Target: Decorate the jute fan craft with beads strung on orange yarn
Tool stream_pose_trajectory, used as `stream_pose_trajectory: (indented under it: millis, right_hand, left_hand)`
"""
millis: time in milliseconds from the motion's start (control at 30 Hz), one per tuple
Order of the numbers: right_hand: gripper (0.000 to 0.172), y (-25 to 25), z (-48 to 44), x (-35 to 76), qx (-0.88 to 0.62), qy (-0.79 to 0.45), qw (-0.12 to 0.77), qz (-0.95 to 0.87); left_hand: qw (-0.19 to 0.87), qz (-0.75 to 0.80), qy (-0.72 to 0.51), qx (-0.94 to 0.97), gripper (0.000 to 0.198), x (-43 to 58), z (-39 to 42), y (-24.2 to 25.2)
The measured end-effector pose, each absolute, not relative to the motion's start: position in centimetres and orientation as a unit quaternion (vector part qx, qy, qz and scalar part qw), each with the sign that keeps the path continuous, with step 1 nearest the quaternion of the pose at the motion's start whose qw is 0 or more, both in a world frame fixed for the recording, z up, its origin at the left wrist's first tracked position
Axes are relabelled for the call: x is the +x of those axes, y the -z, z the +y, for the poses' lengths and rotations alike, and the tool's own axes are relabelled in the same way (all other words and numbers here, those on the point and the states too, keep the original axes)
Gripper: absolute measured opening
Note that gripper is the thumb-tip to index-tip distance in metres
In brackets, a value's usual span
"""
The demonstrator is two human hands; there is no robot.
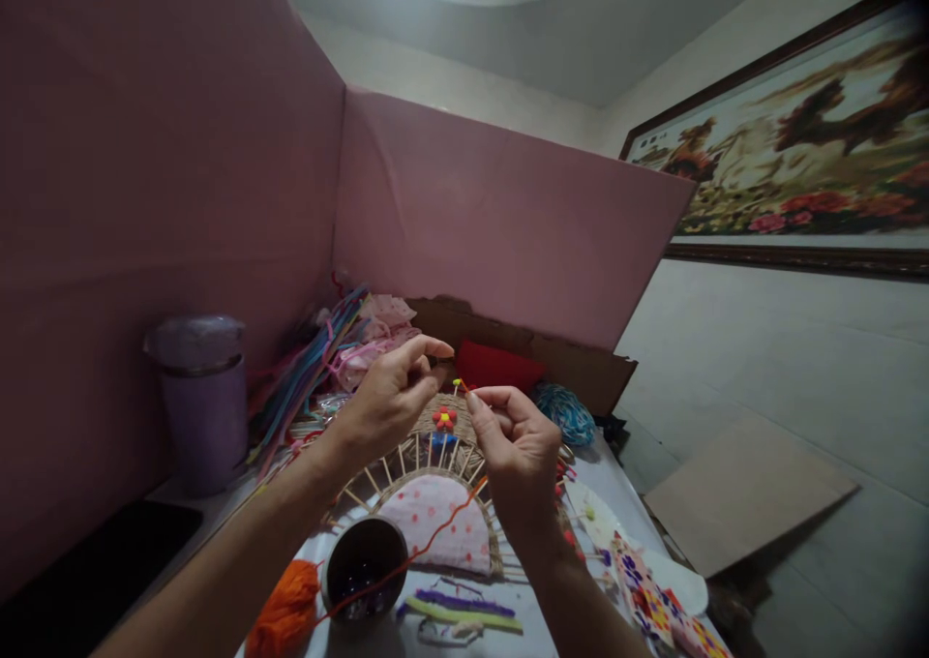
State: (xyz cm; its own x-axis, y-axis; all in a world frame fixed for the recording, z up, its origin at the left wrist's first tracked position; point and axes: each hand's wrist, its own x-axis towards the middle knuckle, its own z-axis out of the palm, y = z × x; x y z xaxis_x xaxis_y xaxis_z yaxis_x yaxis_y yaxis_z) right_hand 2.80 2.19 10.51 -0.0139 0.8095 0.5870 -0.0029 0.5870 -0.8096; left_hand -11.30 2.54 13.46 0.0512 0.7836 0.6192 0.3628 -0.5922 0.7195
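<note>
My left hand (392, 397) and my right hand (517, 445) are raised over a woven half-round frame (435, 503) with wooden spokes and a pink dotted cloth centre. Both hands are closed in pinches. The right fingers pinch the end of an orange yarn strand (435, 542) near a small yellow-tipped needle (459, 384). That strand runs down to an orange yarn ball (286, 610). The left fingertips are pressed together close to the needle; what they hold is too small to make out. A red and yellow flower (444, 418) sits on the frame beneath.
A dark cup (363, 566) stands by the yarn ball. Pipe cleaners (464, 610) lie in front, a colourful bundle (312, 368) behind. A lilac lidded container (199, 397) stands left. Blue yarn (566, 411), a cardboard box (566, 363), pink partition (471, 203) and patterned pieces (653, 600) surround.
</note>
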Motion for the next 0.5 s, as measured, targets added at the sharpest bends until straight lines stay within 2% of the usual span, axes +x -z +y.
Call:
stream_pose_trajectory:
  millis: [133, 333, 500]
  right_hand:
    - [0.02, -10.41, 2.17, 2.76, -0.32, -0.33, 0.616, -0.64]
    - [0.02, -10.36, 2.28, 2.86, -0.321, -0.334, 0.616, -0.638]
    - [0.021, -10.35, 2.35, 2.89, -0.319, -0.327, 0.621, -0.637]
  left_hand:
    - [0.197, 0.401, -0.528, 0.722, 0.02, -10.96, 2.17, -13.4]
    - [0.087, 0.434, -0.504, 0.741, 0.011, -10.67, 1.98, -13.51]
    - [0.064, 0.467, -0.568, 0.674, 0.014, -11.24, 2.47, -13.62]
